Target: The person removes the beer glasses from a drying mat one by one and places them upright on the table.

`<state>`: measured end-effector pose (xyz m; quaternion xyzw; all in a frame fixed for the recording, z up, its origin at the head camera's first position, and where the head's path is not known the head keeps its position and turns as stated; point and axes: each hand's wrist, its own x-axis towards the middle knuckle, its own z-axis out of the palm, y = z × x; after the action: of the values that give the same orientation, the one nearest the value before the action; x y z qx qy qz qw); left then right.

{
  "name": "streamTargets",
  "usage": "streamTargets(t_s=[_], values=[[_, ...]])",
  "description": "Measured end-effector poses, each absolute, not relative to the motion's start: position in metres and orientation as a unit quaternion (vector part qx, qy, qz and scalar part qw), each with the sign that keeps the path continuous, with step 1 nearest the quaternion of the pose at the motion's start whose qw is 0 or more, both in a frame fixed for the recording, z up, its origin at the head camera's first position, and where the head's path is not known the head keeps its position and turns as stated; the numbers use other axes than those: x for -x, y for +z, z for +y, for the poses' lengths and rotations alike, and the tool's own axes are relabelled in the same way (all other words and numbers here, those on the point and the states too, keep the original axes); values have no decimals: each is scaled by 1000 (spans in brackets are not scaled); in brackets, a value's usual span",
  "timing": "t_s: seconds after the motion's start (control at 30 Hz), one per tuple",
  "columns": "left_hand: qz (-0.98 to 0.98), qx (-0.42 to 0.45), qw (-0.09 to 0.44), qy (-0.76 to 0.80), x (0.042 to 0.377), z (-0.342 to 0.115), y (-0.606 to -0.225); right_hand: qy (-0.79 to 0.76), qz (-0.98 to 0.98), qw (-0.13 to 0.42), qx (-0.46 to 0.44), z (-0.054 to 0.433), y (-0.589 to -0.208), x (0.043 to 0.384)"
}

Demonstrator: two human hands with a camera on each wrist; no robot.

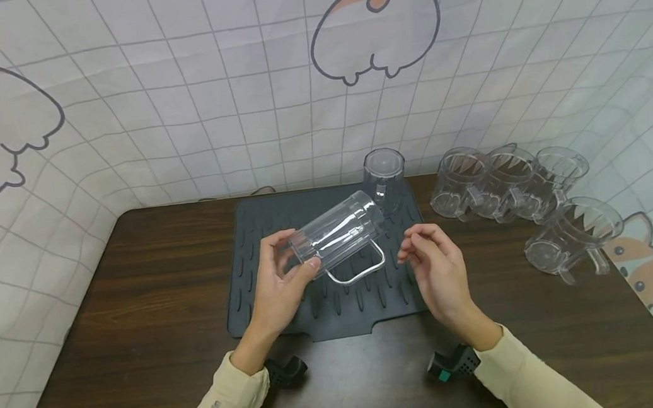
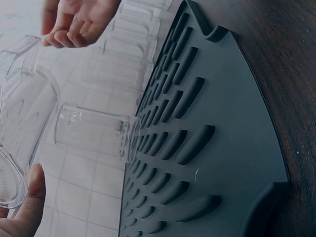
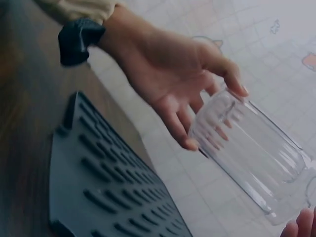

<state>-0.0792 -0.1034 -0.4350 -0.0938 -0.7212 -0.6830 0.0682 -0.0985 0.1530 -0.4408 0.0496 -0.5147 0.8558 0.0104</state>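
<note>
My left hand grips one end of a clear glass mug, thumb on one side and fingers on the other. The mug is tilted above a dark grey ribbed drying mat, its far end up to the right and its handle facing my right hand. My right hand is raised to the right of the mug, fingers loosely bent, holding nothing. In the right wrist view, the left hand spans the mug's end. A second glass mug stands on the mat's back right part.
Several more clear glass mugs stand right of the mat: a back row including a mug, and a separate mug nearer the table's right edge. A white grid-patterned cloth hangs behind the dark wooden table.
</note>
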Motion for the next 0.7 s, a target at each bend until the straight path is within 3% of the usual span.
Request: streamTargets(t_s=[0.7], values=[[-723,92,57,-682,82,-98,-444,890,-415,-188,19,128,-455,91]])
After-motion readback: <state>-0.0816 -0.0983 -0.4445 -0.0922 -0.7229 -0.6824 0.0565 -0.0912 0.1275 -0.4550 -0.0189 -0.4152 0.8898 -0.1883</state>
